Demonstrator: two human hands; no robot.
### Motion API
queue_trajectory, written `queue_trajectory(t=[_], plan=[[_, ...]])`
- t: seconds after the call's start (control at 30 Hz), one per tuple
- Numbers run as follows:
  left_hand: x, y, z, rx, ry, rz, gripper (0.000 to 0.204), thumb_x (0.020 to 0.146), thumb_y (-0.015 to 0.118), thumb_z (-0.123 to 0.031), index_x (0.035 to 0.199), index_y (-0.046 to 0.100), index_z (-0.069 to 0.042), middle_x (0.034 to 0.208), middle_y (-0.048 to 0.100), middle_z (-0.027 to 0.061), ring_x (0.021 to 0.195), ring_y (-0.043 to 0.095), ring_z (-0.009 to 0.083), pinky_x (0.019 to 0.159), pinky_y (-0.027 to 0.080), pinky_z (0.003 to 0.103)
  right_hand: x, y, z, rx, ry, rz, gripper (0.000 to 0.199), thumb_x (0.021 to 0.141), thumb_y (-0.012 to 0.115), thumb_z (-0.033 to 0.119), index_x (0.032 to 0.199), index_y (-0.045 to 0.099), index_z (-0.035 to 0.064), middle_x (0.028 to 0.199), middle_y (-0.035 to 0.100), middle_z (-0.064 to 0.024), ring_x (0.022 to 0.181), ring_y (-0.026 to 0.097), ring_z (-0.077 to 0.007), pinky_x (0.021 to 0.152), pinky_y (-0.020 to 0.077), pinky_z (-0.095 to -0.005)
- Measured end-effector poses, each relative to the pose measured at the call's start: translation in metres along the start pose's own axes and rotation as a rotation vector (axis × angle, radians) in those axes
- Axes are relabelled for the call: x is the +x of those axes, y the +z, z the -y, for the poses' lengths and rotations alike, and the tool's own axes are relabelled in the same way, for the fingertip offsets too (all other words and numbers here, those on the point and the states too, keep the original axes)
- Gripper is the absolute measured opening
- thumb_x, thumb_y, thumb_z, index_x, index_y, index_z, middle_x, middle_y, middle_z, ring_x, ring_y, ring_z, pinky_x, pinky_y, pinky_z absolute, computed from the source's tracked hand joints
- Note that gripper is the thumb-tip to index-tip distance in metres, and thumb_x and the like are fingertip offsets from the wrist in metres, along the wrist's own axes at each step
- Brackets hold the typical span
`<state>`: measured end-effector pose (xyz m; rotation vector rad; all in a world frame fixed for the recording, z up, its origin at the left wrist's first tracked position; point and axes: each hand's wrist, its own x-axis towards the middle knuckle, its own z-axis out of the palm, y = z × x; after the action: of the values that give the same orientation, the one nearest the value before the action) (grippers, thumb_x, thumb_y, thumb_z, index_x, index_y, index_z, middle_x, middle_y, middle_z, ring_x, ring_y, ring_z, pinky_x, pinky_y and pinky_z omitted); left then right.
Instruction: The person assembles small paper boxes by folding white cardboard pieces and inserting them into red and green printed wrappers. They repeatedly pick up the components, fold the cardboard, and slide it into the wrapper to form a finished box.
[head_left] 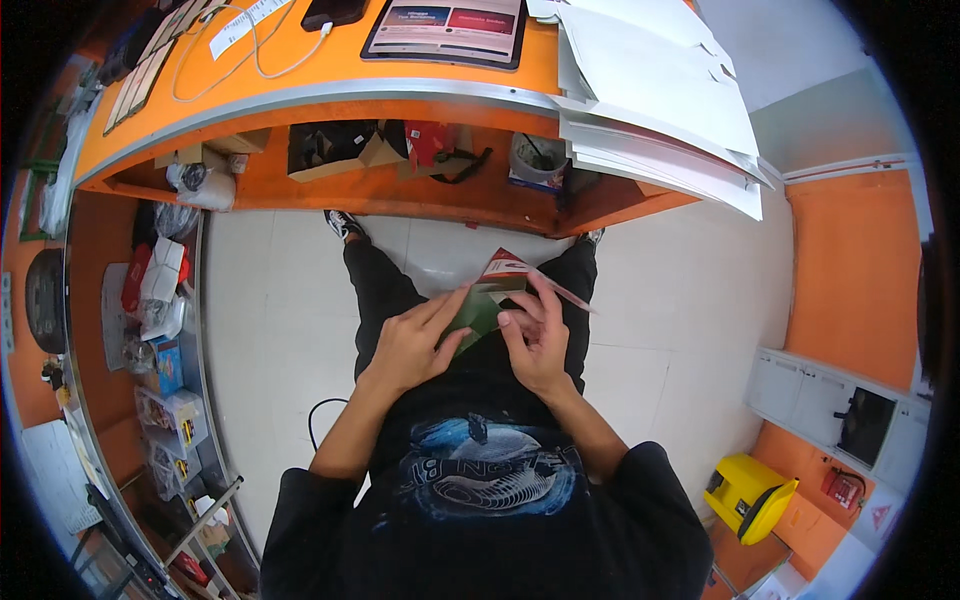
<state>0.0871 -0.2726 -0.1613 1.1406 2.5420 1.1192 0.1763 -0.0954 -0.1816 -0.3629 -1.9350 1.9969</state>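
Note:
A folded printed card (477, 318), green on its near part with red and white panels at the far end, is held over my lap between both hands. My left hand (408, 348) pinches its left side, fingers along the outside and thumb at the near edge. On the other side, my right hand (537, 345) grips the card near a raised flap, its fingers curled and its thumb close to the green face. The flap slants out to the right past my right fingers. What lies inside the fold is hidden.
Ahead is an orange desk (340, 75) holding a tablet (445, 32), a white cable (262, 70) and a stack of white sheets (655, 80) overhanging its edge. Boxes fill the shelf beneath. A crowded shelf rack (170, 390) stands left; a yellow case (748, 497) sits at right.

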Motion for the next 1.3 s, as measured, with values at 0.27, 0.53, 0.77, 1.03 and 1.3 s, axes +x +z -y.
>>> queue_trajectory(t=[0.27, 0.53, 0.77, 1.03, 1.3], plan=[[0.005, -0.013, -0.005, -0.011, 0.002, -0.144, 0.048, 0.083, 0.071, -0.007, 0.130, 0.062, -0.005, 0.118, 0.066, 0.0159, 0.097, 0.068, 0.0334, 0.081, 0.057, 0.038, 0.033, -0.019, 0.019, -0.612, -0.526, 0.218, 0.039, 0.080, 0.075, 0.001, 0.118, 0.071, 0.0084, 0.094, 0.067, -0.0124, 0.082, 0.067, -0.0263, 0.075, 0.0539, -0.0314], [0.002, 0.001, -0.017, 0.000, -0.081, -0.283, 0.043, 0.086, 0.068, -0.004, 0.128, 0.062, -0.001, 0.121, 0.063, 0.0204, 0.100, 0.067, 0.0359, 0.084, 0.056, 0.039, 0.026, -0.001, 0.007, -0.442, -0.323, 0.220, 0.034, 0.083, 0.070, -0.004, 0.115, 0.072, 0.0053, 0.076, 0.064, -0.0059, 0.069, 0.062, -0.0147, 0.061, 0.0479, -0.0264], [0.001, 0.021, 0.006, -0.087, -0.199, -0.459, 0.038, 0.093, 0.062, -0.004, 0.130, 0.059, 0.004, 0.117, 0.066, 0.0226, 0.105, 0.068, 0.0322, 0.090, 0.053, 0.036, 0.010, 0.005, -0.004, -0.122, 0.048, 0.185, 0.030, 0.095, 0.060, 0.001, 0.123, 0.067, 0.0024, 0.080, 0.061, -0.0057, 0.063, 0.056, -0.0091, 0.057, 0.0470, -0.0233], [0.050, 0.058, 0.237, -1.279, -0.998, -1.018, 0.035, 0.102, 0.048, -0.025, 0.127, 0.051, -0.002, 0.119, 0.060, 0.0206, 0.104, 0.065, 0.0372, 0.077, 0.059, 0.055, 0.026, -0.038, 0.008, -0.125, 0.004, -0.102, 0.021, 0.100, 0.056, 0.007, 0.116, 0.067, -0.0024, 0.083, 0.063, -0.0065, 0.065, 0.057, -0.0087, 0.059, 0.0480, -0.0213], [0.122, 0.035, 0.332, -1.168, -0.997, -0.523, 0.048, 0.102, 0.036, -0.042, 0.135, 0.050, -0.010, 0.135, 0.053, 0.0142, 0.116, 0.058, 0.0304, 0.091, 0.052, 0.052, 0.089, -0.063, 0.102, -0.758, -0.796, -0.269, 0.019, 0.084, 0.069, 0.000, 0.103, 0.071, 0.0027, 0.089, 0.067, -0.0121, 0.078, 0.066, -0.0281, 0.069, 0.0521, -0.0348]])
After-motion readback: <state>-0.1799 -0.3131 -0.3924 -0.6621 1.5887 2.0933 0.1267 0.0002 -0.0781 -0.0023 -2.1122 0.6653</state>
